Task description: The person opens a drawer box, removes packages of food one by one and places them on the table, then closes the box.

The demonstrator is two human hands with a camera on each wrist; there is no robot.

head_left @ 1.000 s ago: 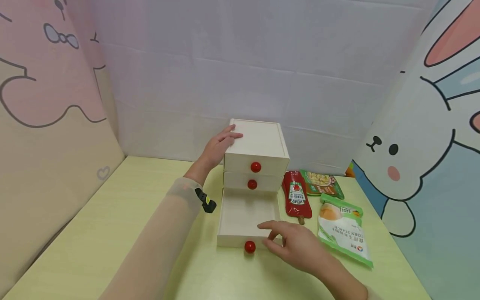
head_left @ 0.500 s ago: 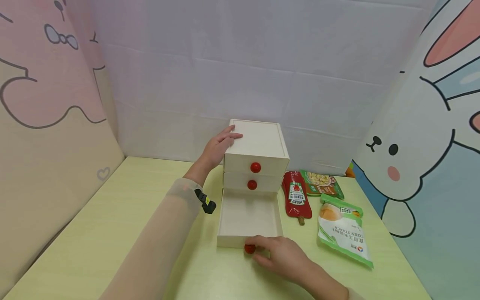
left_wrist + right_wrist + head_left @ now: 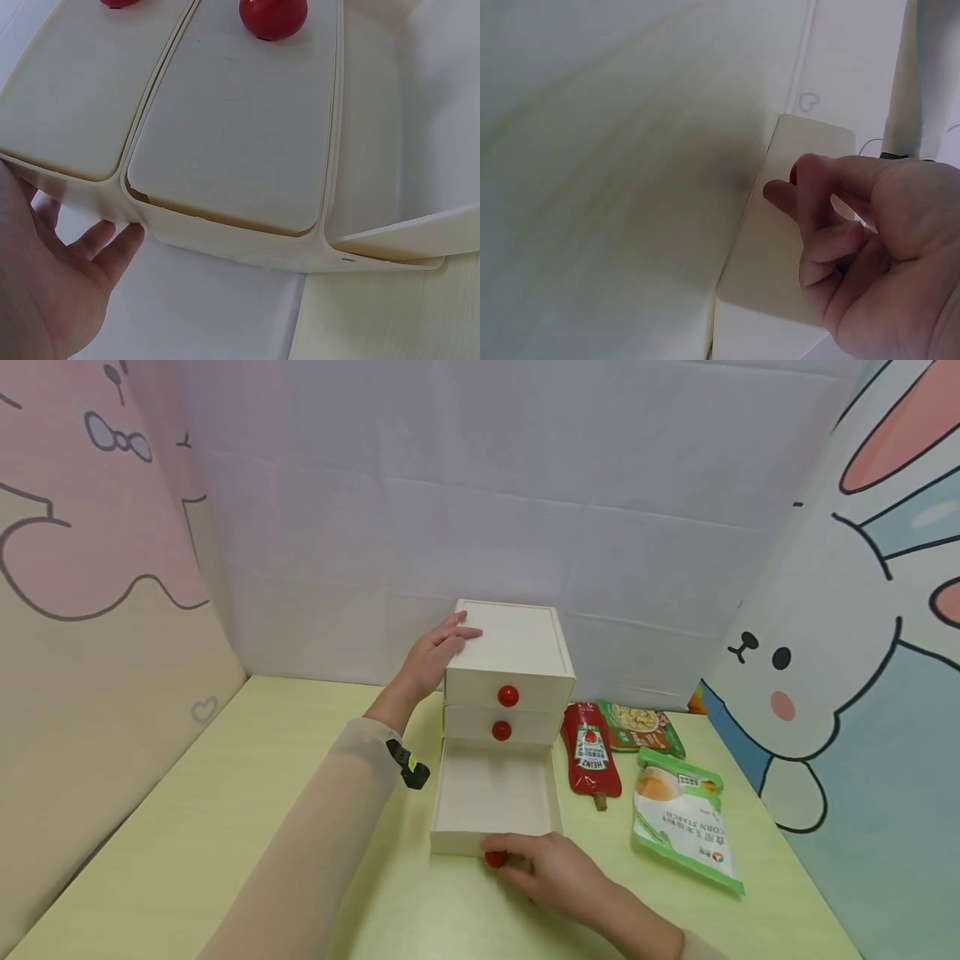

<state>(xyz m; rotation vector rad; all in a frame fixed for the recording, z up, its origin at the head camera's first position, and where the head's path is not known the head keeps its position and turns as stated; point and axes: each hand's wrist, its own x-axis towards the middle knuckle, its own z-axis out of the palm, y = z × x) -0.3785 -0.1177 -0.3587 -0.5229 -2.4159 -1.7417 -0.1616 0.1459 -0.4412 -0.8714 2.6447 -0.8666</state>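
Observation:
A small white drawer cabinet [image 3: 517, 635] stands against the back wall, its bottom drawer [image 3: 495, 789] pulled out with a bare floor inside. My left hand [image 3: 430, 660] rests on the cabinet's upper left edge, fingers laid over the top; the left wrist view shows its fingers along the cabinet's side. At the front of the bottom drawer, my right hand [image 3: 564, 878] pinches the round red knob [image 3: 493, 859] between thumb and fingers. In the right wrist view the fingers hide that knob against the drawer front [image 3: 761, 262].
The two upper drawers, each with a red knob [image 3: 508, 696], are closed. Right of the cabinet lie a red Heinz ketchup pouch [image 3: 591, 752], a green food packet [image 3: 641, 727] and a corn starch bag [image 3: 684, 822]. Cartoon-printed cloths flank the pale table [image 3: 225, 810].
My right hand has moved left from the drawer's front right corner to the red knob and now pinches it. The left hand stays on the cabinet, and the drawer remains equally far out.

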